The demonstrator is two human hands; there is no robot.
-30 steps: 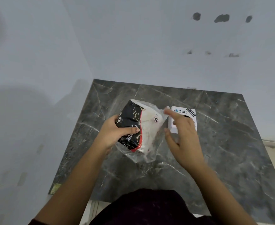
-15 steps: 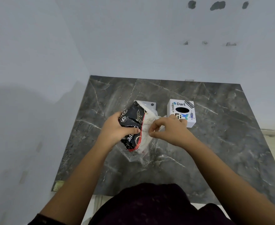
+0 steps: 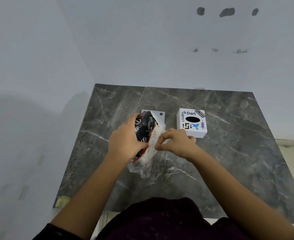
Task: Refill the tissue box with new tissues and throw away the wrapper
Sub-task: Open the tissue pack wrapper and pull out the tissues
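Marble-patterned counter (image 3: 229, 153) carries everything. Left hand (image 3: 125, 141) wraps its grip around the tissue pack (image 3: 145, 134), held above the counter's middle with its long axis running from near the person up toward the wall. Right hand (image 3: 176, 143) pinches the pack's clear wrapper (image 3: 142, 170) between thumb and fingertips. Just right stands the white tissue box (image 3: 192, 122), its oval opening facing up.

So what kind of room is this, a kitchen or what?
Hard to say for sure; probably a plain room in a home. A dark marble-look table sits in a corner of bare pale walls with patched holes, and a sticker-covered tissue box stands on it. Nothing kitchen-like shows.
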